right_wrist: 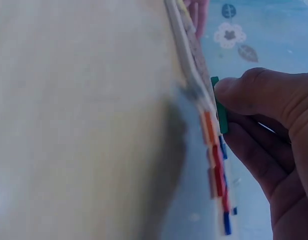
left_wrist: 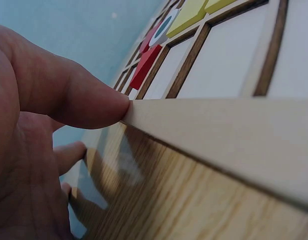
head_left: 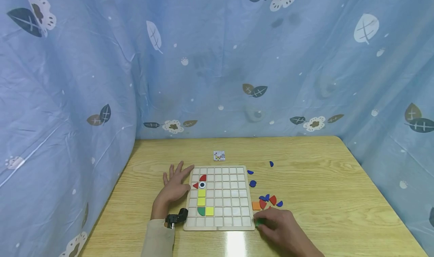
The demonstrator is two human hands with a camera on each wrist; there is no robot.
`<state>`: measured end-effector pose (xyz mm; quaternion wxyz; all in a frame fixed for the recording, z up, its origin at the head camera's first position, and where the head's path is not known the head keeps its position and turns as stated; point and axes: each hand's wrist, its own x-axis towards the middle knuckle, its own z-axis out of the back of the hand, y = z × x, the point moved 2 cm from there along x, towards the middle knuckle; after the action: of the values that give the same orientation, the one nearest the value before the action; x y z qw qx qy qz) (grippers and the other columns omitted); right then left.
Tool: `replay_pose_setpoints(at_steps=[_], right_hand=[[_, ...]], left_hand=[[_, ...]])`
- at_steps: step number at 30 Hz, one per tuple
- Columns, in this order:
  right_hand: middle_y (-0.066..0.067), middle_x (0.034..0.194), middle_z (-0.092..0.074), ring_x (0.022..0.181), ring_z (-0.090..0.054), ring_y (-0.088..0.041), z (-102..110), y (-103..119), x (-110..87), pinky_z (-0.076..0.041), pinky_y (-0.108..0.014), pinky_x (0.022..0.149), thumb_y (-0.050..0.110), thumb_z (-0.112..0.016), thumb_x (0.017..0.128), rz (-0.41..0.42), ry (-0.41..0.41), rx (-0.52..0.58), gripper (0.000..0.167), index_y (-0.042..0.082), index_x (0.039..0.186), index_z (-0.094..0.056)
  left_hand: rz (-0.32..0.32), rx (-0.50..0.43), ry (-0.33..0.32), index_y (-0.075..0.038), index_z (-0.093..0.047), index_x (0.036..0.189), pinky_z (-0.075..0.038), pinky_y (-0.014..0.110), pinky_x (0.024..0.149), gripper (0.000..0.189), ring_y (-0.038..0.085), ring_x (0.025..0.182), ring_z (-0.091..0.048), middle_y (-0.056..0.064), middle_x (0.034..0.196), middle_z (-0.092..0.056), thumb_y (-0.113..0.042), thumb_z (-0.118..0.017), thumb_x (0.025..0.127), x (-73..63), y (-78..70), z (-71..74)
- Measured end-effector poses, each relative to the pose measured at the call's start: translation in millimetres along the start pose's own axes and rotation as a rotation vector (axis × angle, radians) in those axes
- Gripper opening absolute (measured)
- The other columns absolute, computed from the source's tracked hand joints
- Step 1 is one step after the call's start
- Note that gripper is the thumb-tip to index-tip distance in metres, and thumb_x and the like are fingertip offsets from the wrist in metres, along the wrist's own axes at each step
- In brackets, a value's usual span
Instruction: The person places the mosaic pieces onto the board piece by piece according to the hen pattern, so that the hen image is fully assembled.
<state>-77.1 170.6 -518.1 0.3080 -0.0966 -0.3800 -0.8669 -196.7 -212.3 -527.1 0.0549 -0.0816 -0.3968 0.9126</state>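
A wooden grid board lies on the table. My left hand is at its left side, fingers spread, with the thumb touching the board's edge. Beyond the board's lower right corner, my right hand pinches a flat green piece between thumb and fingers. Toward the board's left sit a red quarter-round piece, a red triangle, a round eye piece, several yellow squares and a green quarter-round piece.
Right of the board lie an orange square, red pieces and several blue pieces. A small pattern card lies behind the board. Blue printed curtain surrounds the wooden table at the back and sides.
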Motion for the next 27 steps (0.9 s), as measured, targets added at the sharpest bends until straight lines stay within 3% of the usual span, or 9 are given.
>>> replay_pose_setpoints(at_steps=[4, 9, 18, 27], right_hand=[[0.008, 0.097, -0.084, 0.082, -0.068, 0.003, -2, 4, 14.0, -0.055, -0.011, 0.079, -0.004, -0.091, 0.078, 0.104, -0.042, -0.024, 0.033, 0.014, 0.105, -0.084], [0.002, 0.098, -0.084, 0.086, -0.078, -0.010, -10, 10, 32.6, -0.056, -0.011, 0.087, -0.010, -0.087, 0.077, 0.215, -0.055, 0.050, 0.036, 0.010, 0.106, -0.083], [0.002, 0.103, -0.085, 0.093, -0.078, -0.009, -28, 22, 65.8, -0.061, -0.020, 0.086, 0.000, -0.086, 0.087, 0.124, 0.082, 0.092, 0.025, 0.011, 0.110, -0.084], [-0.002, 0.106, -0.086, 0.094, -0.079, -0.012, -53, 27, 91.3, -0.063, -0.024, 0.087, -0.001, -0.084, 0.089, 0.107, 0.190, 0.138, 0.024, 0.007, 0.112, -0.085]], left_hand=[[0.002, 0.004, -0.001, -0.014, -0.048, 0.167, 0.021, 0.075, 0.124, 0.088, 0.052, 0.167, 0.017, 0.025, 0.183, -0.010, -0.001, -0.062, 0.082, -0.4, -1.4, 1.0], [0.004, 0.005, 0.001, -0.015, -0.047, 0.167, 0.021, 0.075, 0.124, 0.087, 0.052, 0.168, 0.017, 0.024, 0.183, -0.009, -0.001, -0.061, 0.082, -0.5, -0.9, 0.2], [-0.002, 0.000, 0.002, -0.014, -0.047, 0.167, 0.021, 0.075, 0.124, 0.086, 0.052, 0.167, 0.017, 0.025, 0.183, -0.009, -0.001, -0.062, 0.083, -0.2, -0.5, 0.2], [0.001, -0.009, 0.003, -0.014, -0.048, 0.167, 0.022, 0.074, 0.124, 0.087, 0.052, 0.167, 0.017, 0.025, 0.183, -0.009, -0.001, -0.062, 0.082, 0.4, -0.3, 0.4]])
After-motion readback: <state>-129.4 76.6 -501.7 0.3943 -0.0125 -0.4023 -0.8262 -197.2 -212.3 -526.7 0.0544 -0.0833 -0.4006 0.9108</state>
